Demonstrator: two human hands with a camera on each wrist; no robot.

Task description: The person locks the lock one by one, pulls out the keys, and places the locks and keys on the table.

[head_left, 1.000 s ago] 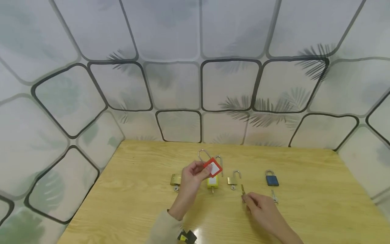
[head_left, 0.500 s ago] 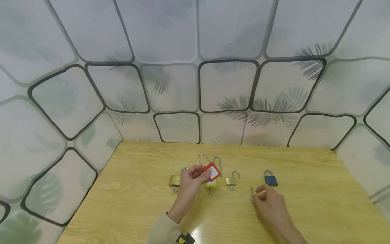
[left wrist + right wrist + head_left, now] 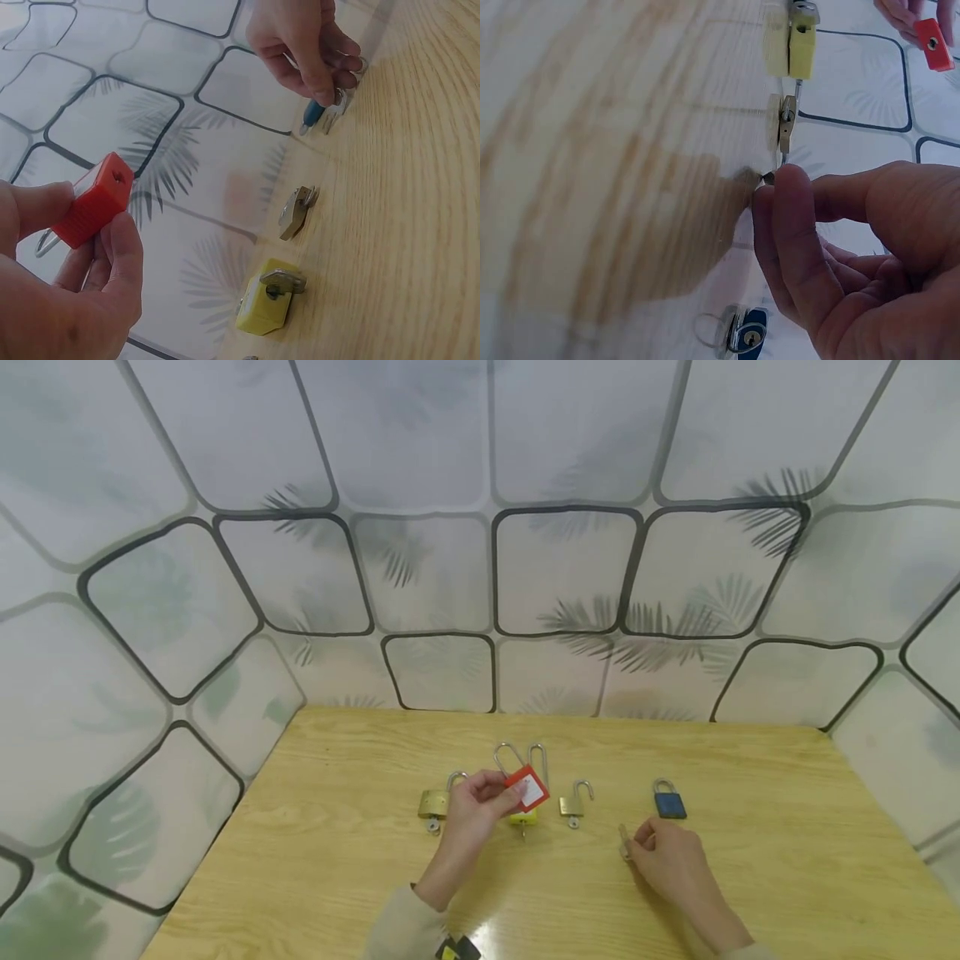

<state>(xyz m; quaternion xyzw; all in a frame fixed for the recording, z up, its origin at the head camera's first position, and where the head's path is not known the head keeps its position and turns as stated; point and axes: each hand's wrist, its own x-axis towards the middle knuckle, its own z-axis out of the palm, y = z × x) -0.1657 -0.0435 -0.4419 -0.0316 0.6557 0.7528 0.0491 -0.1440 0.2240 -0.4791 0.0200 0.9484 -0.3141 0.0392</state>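
Observation:
My left hand (image 3: 474, 806) holds up a red padlock (image 3: 528, 789), thumb on its white label and shackle open; its keyhole side faces the left wrist view. Lower right, my right hand (image 3: 671, 860) pinches a small key (image 3: 623, 839) close over the table; its fingertips mostly cover the key in the right wrist view. Just beyond that hand lies a blue padlock (image 3: 670, 805), with a silver key (image 3: 336, 109) by the right fingers in the left wrist view. A yellow padlock (image 3: 268, 300) with a key in it lies behind the red one, partly hidden.
On the wooden table (image 3: 315, 860), a small brass padlock (image 3: 570, 807) with open shackle and key lies between the hands. A larger brass padlock (image 3: 432, 803) with a key lies left of the left hand. Patterned fabric walls (image 3: 435, 577) enclose the table's back and sides.
My right hand has moved right with the key, from beside the small brass padlock to in front of the blue one, covering the silver key. My left hand has lowered the red padlock slightly.

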